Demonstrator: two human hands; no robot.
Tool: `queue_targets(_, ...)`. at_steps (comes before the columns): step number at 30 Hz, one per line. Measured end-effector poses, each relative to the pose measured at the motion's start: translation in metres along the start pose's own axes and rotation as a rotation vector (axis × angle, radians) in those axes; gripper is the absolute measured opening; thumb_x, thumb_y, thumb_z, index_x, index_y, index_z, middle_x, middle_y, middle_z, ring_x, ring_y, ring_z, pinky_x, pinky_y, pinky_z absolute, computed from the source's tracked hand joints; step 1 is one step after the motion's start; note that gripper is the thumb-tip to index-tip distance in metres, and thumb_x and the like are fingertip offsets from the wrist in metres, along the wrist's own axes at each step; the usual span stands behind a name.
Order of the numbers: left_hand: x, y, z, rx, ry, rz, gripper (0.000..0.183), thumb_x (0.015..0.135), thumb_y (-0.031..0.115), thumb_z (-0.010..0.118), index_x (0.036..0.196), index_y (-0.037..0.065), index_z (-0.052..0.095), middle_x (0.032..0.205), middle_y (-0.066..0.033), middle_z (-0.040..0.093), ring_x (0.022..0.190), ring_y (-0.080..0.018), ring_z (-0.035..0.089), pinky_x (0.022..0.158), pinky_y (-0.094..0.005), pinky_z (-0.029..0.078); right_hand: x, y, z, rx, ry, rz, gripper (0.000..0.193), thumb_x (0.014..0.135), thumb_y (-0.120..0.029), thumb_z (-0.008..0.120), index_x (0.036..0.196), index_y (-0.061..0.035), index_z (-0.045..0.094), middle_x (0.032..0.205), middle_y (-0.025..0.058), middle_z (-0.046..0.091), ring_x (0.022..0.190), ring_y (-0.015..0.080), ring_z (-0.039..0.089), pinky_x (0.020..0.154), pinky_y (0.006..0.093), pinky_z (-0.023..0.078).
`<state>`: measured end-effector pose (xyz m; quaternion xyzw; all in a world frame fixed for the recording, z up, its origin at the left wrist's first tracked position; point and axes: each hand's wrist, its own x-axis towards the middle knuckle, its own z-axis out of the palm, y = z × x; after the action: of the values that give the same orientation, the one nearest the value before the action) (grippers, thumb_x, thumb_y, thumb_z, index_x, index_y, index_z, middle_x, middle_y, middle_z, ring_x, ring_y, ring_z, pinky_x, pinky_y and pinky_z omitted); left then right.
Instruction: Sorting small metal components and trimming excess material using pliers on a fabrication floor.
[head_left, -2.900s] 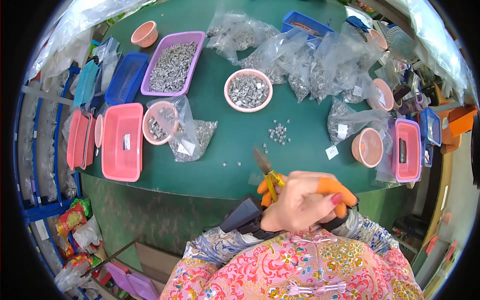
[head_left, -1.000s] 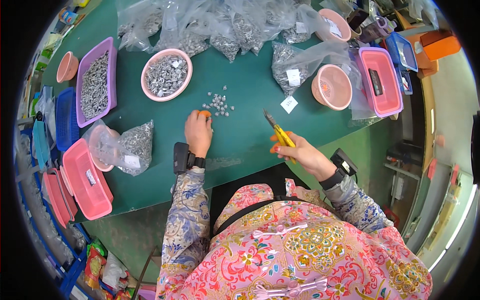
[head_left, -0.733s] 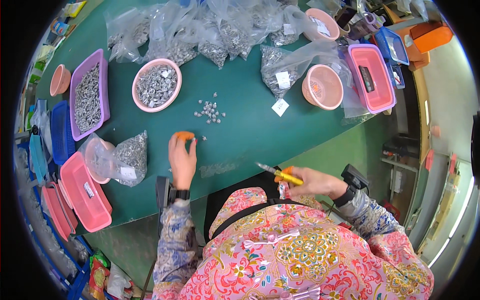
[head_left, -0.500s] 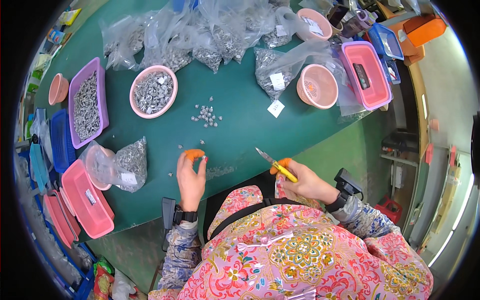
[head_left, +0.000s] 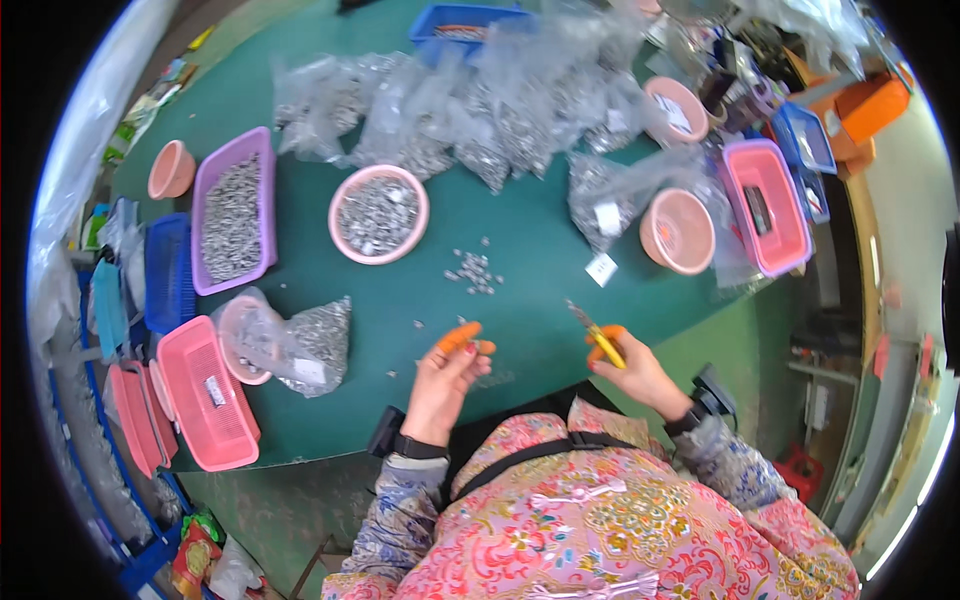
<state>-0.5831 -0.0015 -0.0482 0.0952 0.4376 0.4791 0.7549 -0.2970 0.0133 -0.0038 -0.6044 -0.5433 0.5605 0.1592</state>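
My left hand (head_left: 447, 372) hovers with its orange-capped fingertips (head_left: 458, 337) pinched together; what they hold, I cannot tell. My right hand (head_left: 632, 368) grips yellow-handled pliers (head_left: 597, 334), which I should keep steady. 1 small pile of metal parts (head_left: 474, 272) lies farther out on the green table (head_left: 520, 240).

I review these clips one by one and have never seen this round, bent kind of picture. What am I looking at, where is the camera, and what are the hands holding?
A wide fisheye camera on the person's head looks down, so straight edges bend. Both forearms enter from below. The left hand, with orange fingertip covers, hovers over the green table; whether it pinches anything is too small to tell. The right hand holds yellow-handled pliers. Ahead lie a small pile of loose metal parts, a pink bowl of parts, a purple tray and clear bags of parts.
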Motion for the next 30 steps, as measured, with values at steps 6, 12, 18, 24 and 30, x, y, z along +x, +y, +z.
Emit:
queue_targets(6, -0.018, 0.006, 0.011, -0.291, -0.138, -0.061, 0.027, 0.093, 0.011, 0.058, 0.118, 0.000, 0.059, 0.098, -0.0109, 0.067, 0.080, -0.0144, 0.064, 0.077, -0.0288, 0.054, -0.012, -0.047, 0.003, 0.194, -0.258, 0.031, 0.040, 0.086, -0.010, 0.065, 0.122, -0.0013, 0.050, 0.097, 0.0054, 0.062, 0.090, 0.0122, 0.057, 0.083, 0.0261, 0.046)
queue_targets(12, -0.029, 0.016, 0.025, -0.354, -0.170, -0.040, 0.026, 0.092, 0.010, 0.059, 0.117, 0.001, 0.060, 0.100, -0.0095, 0.066, 0.080, -0.0135, 0.063, 0.077, -0.0281, 0.052, -0.017, -0.072, 0.026, -0.094, -0.228, -0.069, 0.048, 0.082, -0.010, 0.068, 0.124, 0.0012, 0.049, 0.107, 0.0119, 0.062, 0.092, 0.0183, 0.061, 0.081, 0.0305, 0.049)
queue_targets(18, -0.033, 0.017, 0.033, -0.003, -0.003, 0.242, 0.022, 0.087, 0.002, 0.063, 0.109, 0.002, 0.062, 0.097, -0.0054, 0.066, 0.079, -0.0100, 0.061, 0.074, -0.0248, 0.050, -0.015, -0.073, 0.032, -0.109, -0.173, -0.172, 0.051, 0.078, -0.016, 0.071, 0.122, 0.0011, 0.052, 0.107, 0.0180, 0.061, 0.093, 0.0282, 0.062, 0.081, 0.0356, 0.049)
queue_targets(24, -0.043, 0.022, 0.033, 0.238, 0.049, 0.352, 0.018, 0.085, 0.001, 0.065, 0.103, 0.001, 0.064, 0.088, -0.0006, 0.065, 0.072, -0.0061, 0.057, 0.069, -0.0215, 0.048, -0.012, -0.086, 0.028, -0.222, -0.217, -0.197, 0.049, 0.081, -0.002, 0.067, 0.125, 0.0050, 0.046, 0.111, 0.0153, 0.061, 0.103, 0.0180, 0.061, 0.089, 0.0297, 0.048)
queue_targets(30, -0.039, 0.024, 0.032, 0.749, 0.192, 0.551, 0.013, 0.081, 0.002, 0.069, 0.094, 0.001, 0.066, 0.086, -0.0023, 0.065, 0.071, -0.0097, 0.058, 0.065, -0.0239, 0.047, -0.010, -0.073, 0.028, -0.253, -0.224, -0.170, 0.049, 0.081, -0.004, 0.068, 0.124, 0.0039, 0.047, 0.109, 0.0145, 0.063, 0.103, 0.0183, 0.062, 0.089, 0.0303, 0.048)
